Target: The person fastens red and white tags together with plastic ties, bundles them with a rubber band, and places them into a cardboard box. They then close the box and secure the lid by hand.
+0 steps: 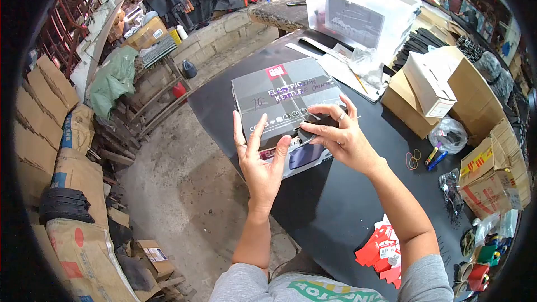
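A dark grey electric kettle box (pixel 258 90) with a red logo and handwriting on its lid lies on the black tabletop in front of me. Spread along its near left edge, my left hand (pixel 260 162) rests with fingers stretched and thumb apart. My right hand (pixel 340 135), a ring on one finger, has its fingers bent and pinched at the near edge of the lid. A dark piece (pixel 305 136) shows at those fingertips; I cannot tell whether it is flap or tape. Below it, the box's front shows a printed purple kettle.
A clear plastic bin (pixel 358 8) stands at the far end of the table (pixel 335 212). Cartons (pixel 411 100), rubber bands (pixel 413 160) and markers (pixel 436 159) lie to the right. Red tags (pixel 380 249) sit near my right elbow. Stacked cardboard (pixel 78 246) lines the left.
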{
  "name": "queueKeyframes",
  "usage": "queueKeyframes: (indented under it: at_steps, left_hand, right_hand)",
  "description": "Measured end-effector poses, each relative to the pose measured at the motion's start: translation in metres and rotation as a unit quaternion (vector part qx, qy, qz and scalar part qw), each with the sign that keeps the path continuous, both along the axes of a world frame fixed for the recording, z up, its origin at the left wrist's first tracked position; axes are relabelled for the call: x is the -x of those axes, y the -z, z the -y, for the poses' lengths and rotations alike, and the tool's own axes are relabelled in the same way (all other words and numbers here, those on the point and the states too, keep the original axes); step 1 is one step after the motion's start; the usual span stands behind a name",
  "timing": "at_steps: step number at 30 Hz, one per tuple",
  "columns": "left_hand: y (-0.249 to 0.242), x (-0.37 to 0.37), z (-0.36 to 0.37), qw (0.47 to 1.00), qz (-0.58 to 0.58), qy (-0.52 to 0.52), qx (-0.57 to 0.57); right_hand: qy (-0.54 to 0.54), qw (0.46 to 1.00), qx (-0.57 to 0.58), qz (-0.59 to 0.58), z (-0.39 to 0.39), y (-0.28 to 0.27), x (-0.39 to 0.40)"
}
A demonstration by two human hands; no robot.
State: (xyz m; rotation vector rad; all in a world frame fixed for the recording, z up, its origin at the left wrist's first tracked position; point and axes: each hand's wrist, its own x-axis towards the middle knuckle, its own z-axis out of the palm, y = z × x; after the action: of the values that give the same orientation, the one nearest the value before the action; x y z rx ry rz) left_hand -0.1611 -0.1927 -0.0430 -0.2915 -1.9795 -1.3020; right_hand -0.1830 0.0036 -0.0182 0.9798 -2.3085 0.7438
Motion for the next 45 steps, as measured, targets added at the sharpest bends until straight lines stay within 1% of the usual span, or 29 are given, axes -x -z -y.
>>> queueKeyframes:
  at_steps: [3,7,9,10,12,13,15,17,19,21,22,23,24,25,26,27,29,31,33,35,37,38,39,40,41,42,43,44,45]
  left_hand:
    - [-0.003,-0.002,-0.001,0.999,0.027,0.007,-0.028]
    - [0.000,-0.001,0.000,0.999,0.021,0.014,-0.040]
    - [0.000,-0.001,0.000,0.999,0.011,0.012,-0.033]
    - [0.000,-0.001,0.000,0.999,0.011,0.012,-0.033]
    - [-0.003,-0.003,0.000,1.000,-0.010,-0.010,0.014]
    - [-0.005,-0.004,-0.001,1.000,-0.010,-0.012,0.014]
    - [-0.007,-0.007,-0.001,0.999,0.030,0.012,-0.023]
    - [-0.005,-0.005,-0.001,0.999,0.031,0.007,-0.030]
    - [-0.001,-0.002,0.001,0.999,0.024,-0.008,-0.023]
    - [-0.005,-0.004,0.004,0.999,0.009,-0.036,0.028]
    - [0.001,-0.003,0.005,1.000,-0.010,-0.015,-0.018]
    - [0.010,0.002,0.006,0.998,-0.033,-0.001,-0.060]
    - [0.018,0.005,0.007,0.996,-0.052,0.002,-0.070]
    - [0.028,0.011,0.006,0.995,-0.070,0.010,-0.077]
    - [0.050,0.018,0.004,0.990,-0.057,0.051,-0.120]
    - [0.068,0.024,0.003,0.981,-0.043,0.096,-0.165]
    - [0.070,0.027,0.001,0.972,-0.050,0.114,-0.197]
    - [0.068,0.027,-0.001,0.973,-0.034,0.098,-0.207]
    - [0.070,0.033,0.003,0.975,-0.051,0.113,-0.186]
    - [0.076,0.038,0.006,0.977,-0.013,0.115,-0.178]
    - [0.075,0.034,0.010,0.977,-0.030,0.123,-0.173]
    - [0.079,0.030,0.012,0.979,-0.028,0.134,-0.151]
    - [0.084,0.025,0.017,0.981,-0.028,0.143,-0.127]
    - [0.095,0.011,0.022,0.983,0.019,0.147,-0.111]
    - [0.117,-0.004,0.029,0.987,0.111,0.104,-0.047]
    - [0.143,-0.021,0.034,0.976,0.206,0.063,0.017]
    - [0.164,-0.043,0.038,0.973,0.206,0.022,0.101]
    - [0.182,-0.060,0.041,0.961,0.204,-0.013,0.184]
    - [0.202,-0.067,0.042,0.970,0.148,-0.046,0.186]
  right_hand:
    - [-0.003,1.000,0.002,-0.008,0.000,-0.001,-0.001]
    - [0.002,1.000,0.025,0.000,0.003,-0.006,-0.002]
    - [-0.001,0.997,0.074,0.017,0.005,-0.008,-0.001]
    - [-0.002,0.997,0.074,0.017,0.007,-0.009,-0.001]
    - [0.024,0.990,0.126,0.054,0.011,-0.010,-0.001]
    - [0.023,0.990,0.126,0.054,0.011,-0.010,0.001]
    - [0.027,0.993,0.095,0.063,0.012,-0.009,0.007]
    - [0.019,0.993,0.091,0.067,0.015,-0.013,0.011]
    - [0.033,0.989,0.129,0.068,0.021,-0.013,0.009]
    - [0.043,0.985,0.158,0.058,0.020,-0.014,0.004]
    - [0.069,0.989,0.134,0.000,0.020,-0.020,-0.001]
    - [0.075,0.985,0.155,-0.026,0.014,-0.016,0.002]
    - [0.128,0.975,0.183,-0.020,0.010,-0.013,-0.002]
    - [0.139,0.968,0.207,-0.031,0.002,-0.009,0.003]
    - [0.147,0.956,0.251,-0.028,-0.002,-0.002,0.010]
    - [0.159,0.943,0.292,-0.023,-0.005,0.007,0.017]
    - [0.122,0.926,0.330,0.136,-0.016,0.038,0.034]
    - [0.077,0.895,0.404,0.173,-0.006,0.032,0.030]
    - [0.103,0.886,0.416,0.179,0.002,0.028,0.024]
    - [0.060,0.868,0.452,0.199,-0.002,0.037,0.032]
    - [0.116,0.897,0.396,0.155,-0.019,0.058,0.045]
    - [0.112,0.901,0.391,0.152,-0.017,0.055,0.037]
    - [0.131,0.860,0.444,0.213,-0.014,0.051,0.031]
    - [0.145,0.812,0.494,0.275,-0.009,0.049,0.027]
    - [0.137,0.815,0.492,0.276,-0.014,0.069,0.034]
    - [0.105,0.785,0.533,0.297,-0.029,0.100,0.048]
    - [0.075,0.752,0.573,0.316,-0.039,0.120,0.054]
    - [0.038,0.756,0.576,0.310,-0.027,0.120,0.031]
    - [0.033,0.763,0.566,0.309,-0.013,0.119,0.006]
